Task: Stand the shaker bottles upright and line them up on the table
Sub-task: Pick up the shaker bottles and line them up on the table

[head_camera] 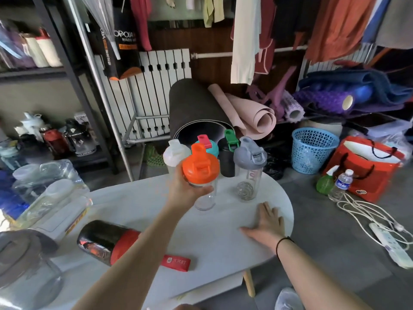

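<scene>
My left hand (185, 186) grips a clear shaker bottle with an orange lid (200, 168), upright, its base touching or just above the white table (223, 238). A clear grey-lidded shaker (249, 162) stands upright to its right. Behind them stand a white-lidded shaker (173, 154), a teal one with a pink cap (206, 144) and a black one with a green cap (226, 157). A black and red shaker (105, 241) lies on its side at the near left. My right hand (267, 224) rests flat on the table, fingers spread.
Clear bottles (51, 193) lie on the table's left end and a large grey-lidded jug (24, 265) sits near left. A red band (176, 262) lies by the front edge. Rolled mats, a blue basket (312, 151), a red bag and a power strip crowd the floor.
</scene>
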